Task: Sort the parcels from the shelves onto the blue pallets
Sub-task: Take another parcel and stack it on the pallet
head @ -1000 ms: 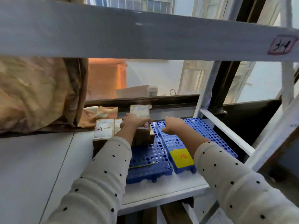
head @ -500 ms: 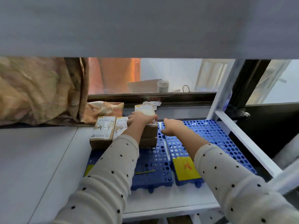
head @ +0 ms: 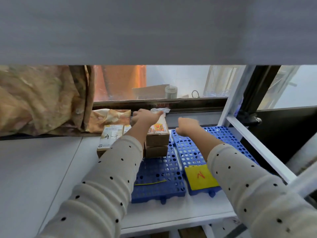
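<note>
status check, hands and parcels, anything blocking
Left hand on top of stacked parcels on left blue pallet. Right hand curled, empty, above right pallet. Nothing blocking.

I see two blue perforated pallets [head: 159,177] lying flat, side by side on the white shelf. The right pallet [head: 192,150] carries a yellow tag at its 6 o'clock end. On the left pallet's 12 o'clock end, two brown parcels [head: 157,143] are stacked, with labelled parcels [head: 109,136] at 9 o'clock.

Single head view; looks forward and down, close, under upper shelf board [head: 154,30]; no second view.
</note>
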